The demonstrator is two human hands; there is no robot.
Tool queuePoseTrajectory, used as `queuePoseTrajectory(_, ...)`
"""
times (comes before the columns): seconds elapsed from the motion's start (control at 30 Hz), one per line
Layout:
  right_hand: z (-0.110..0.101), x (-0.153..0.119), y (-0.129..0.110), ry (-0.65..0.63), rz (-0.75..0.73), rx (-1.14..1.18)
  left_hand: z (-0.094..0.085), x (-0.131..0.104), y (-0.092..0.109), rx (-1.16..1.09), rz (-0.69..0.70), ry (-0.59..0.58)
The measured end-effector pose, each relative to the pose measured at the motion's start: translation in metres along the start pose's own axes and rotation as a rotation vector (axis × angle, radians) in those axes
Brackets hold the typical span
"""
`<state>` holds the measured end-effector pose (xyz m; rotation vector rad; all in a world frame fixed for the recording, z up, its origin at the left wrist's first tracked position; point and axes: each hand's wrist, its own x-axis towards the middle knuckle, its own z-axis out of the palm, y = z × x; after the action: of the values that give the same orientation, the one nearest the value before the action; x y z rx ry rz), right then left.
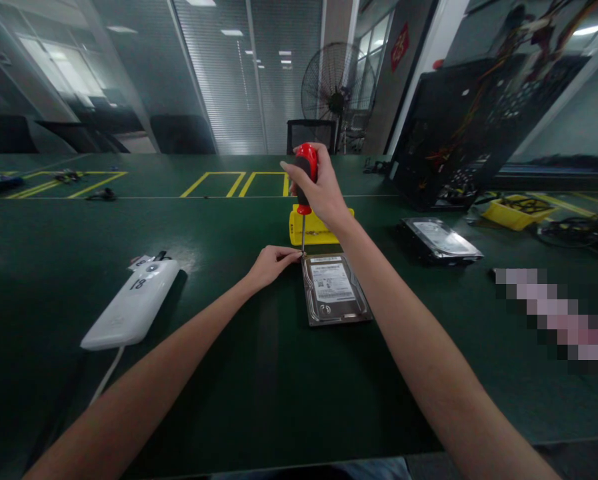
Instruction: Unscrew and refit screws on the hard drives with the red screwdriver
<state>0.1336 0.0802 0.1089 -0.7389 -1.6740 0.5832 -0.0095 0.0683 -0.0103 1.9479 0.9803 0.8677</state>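
My right hand (325, 191) is wrapped round the red and black handle of a screwdriver (307, 153). The screwdriver stands nearly upright, its tip down at the upper left corner of a hard drive (332, 287). At that same corner, the fingertips of my left hand (269, 265) are pinched together beside the tip. Whatever they hold is too small to make out. Label side up, the drive lies flat on the green table (219, 400). Just behind it is a small yellow bin (321, 236) with small bits inside, partly hidden by my right hand and wrist.
A second hard drive (441, 240) lies to the right, before an open black computer case (429, 143). Another yellow bin (519, 211) and dark cables (583, 230) are farther right. At left lies a white device marked 18 (133, 307), with a cable. A pixelated patch covers something at right.
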Motion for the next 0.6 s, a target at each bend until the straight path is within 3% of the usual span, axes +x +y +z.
queuePoseTrajectory(0.6,0.0026,0.0023,0.0078,0.043,-0.014,0.008,0.0000,-0.0017,-0.0011,0.053,0.017,0.024)
